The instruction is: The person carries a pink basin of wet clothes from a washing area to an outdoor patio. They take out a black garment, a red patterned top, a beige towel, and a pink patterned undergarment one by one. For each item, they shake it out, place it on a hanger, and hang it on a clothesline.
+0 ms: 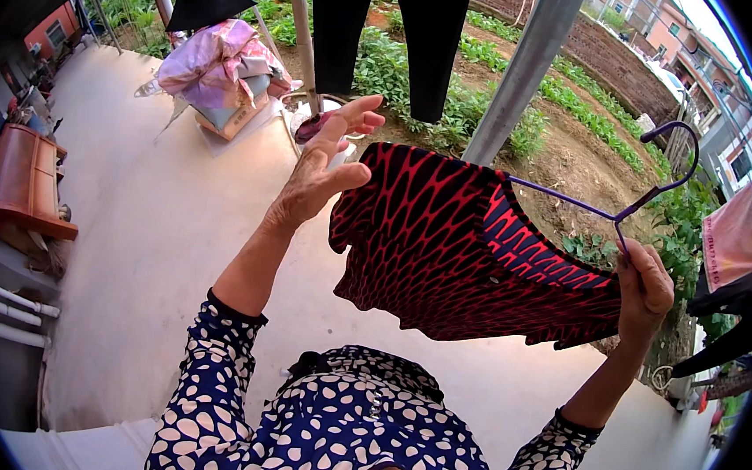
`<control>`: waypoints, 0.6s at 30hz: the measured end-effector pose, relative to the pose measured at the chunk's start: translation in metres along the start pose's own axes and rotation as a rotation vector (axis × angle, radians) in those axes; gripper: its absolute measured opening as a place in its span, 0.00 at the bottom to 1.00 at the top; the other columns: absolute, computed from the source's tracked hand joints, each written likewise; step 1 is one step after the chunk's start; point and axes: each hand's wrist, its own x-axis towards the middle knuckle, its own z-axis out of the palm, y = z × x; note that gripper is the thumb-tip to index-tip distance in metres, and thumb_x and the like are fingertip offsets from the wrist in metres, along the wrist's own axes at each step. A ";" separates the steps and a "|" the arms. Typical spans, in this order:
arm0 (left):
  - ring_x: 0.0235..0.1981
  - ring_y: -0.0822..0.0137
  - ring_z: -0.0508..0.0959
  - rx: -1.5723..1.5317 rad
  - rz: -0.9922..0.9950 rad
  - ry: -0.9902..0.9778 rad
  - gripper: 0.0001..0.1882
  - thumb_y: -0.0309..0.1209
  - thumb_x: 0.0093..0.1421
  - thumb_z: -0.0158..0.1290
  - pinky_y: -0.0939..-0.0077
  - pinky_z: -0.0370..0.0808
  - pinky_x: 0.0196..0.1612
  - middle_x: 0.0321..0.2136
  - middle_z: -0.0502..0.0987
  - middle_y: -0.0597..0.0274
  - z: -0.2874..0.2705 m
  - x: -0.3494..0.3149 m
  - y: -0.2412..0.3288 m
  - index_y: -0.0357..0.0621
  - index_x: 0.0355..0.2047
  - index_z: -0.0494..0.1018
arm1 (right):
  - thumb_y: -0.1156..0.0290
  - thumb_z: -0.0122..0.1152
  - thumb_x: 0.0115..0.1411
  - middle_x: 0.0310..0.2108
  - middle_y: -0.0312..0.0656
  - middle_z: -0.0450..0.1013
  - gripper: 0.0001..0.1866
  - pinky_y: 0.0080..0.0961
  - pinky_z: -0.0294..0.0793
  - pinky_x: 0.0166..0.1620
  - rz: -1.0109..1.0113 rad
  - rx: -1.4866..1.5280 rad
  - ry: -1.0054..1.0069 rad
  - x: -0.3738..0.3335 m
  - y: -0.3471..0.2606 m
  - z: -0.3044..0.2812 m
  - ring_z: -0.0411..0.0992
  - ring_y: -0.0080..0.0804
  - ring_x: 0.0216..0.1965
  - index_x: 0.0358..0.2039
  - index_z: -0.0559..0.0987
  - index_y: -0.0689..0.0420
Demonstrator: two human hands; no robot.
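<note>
Red-and-black patterned top (pixel 428 248) is held up in front of the person, its neckline turned toward the right hand and its hem hanging over the pale floor (pixel 150 297). Nearer than the top is the person's own navy blouse (pixel 360 441) with cream spots. At the top's right end, the right hand (pixel 647 296) is closed, pinching the edge of the top together with part of a purple hanger (pixel 565 195). One arm of the hanger runs along the neckline into the top's far shoulder, and its hook stands above the top's right end. Just beside the top's left end, the left hand (pixel 319 173) is raised and empty, fingers spread; whether its thumb touches the cloth I cannot tell. Beyond the top, a metal pole (pixel 526 70) slants upward, with black trousers (pixel 423 27) hanging to its left. Left of the top and farther off sits a pink-and-purple bundle (pixel 217 63). Farther still beyond the top are rows of green plants (pixel 580 110), then a brick wall (pixel 623 64)
</note>
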 end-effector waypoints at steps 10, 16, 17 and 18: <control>0.36 0.77 0.73 -0.599 -0.360 -0.119 0.11 0.27 0.53 0.57 0.83 0.67 0.44 0.34 0.76 0.68 0.072 0.010 -0.069 0.44 0.37 0.72 | 0.83 0.55 0.55 0.35 0.38 0.74 0.12 0.14 0.66 0.41 0.142 -0.076 0.142 -0.020 0.068 -0.133 0.69 0.20 0.36 0.41 0.76 0.65; 0.28 0.79 0.75 -0.538 -0.210 0.112 0.08 0.30 0.54 0.58 0.82 0.72 0.33 0.28 0.77 0.70 0.128 0.049 -0.083 0.46 0.35 0.75 | 0.83 0.54 0.56 0.38 0.38 0.75 0.13 0.14 0.66 0.45 0.224 -0.158 0.150 -0.038 0.095 -0.173 0.69 0.18 0.40 0.43 0.75 0.65; 0.28 0.79 0.75 -0.533 -0.231 0.106 0.10 0.31 0.54 0.58 0.82 0.71 0.33 0.28 0.77 0.70 0.139 0.053 -0.091 0.46 0.36 0.74 | 0.83 0.54 0.56 0.38 0.38 0.75 0.13 0.14 0.66 0.45 0.219 -0.170 0.165 -0.039 0.097 -0.179 0.69 0.18 0.40 0.43 0.75 0.65; 0.29 0.79 0.74 -0.529 -0.251 0.098 0.11 0.33 0.54 0.58 0.82 0.71 0.33 0.29 0.76 0.71 0.150 0.056 -0.102 0.47 0.38 0.74 | 0.83 0.54 0.56 0.38 0.38 0.75 0.13 0.14 0.66 0.46 0.214 -0.182 0.181 -0.039 0.099 -0.185 0.69 0.18 0.40 0.43 0.75 0.65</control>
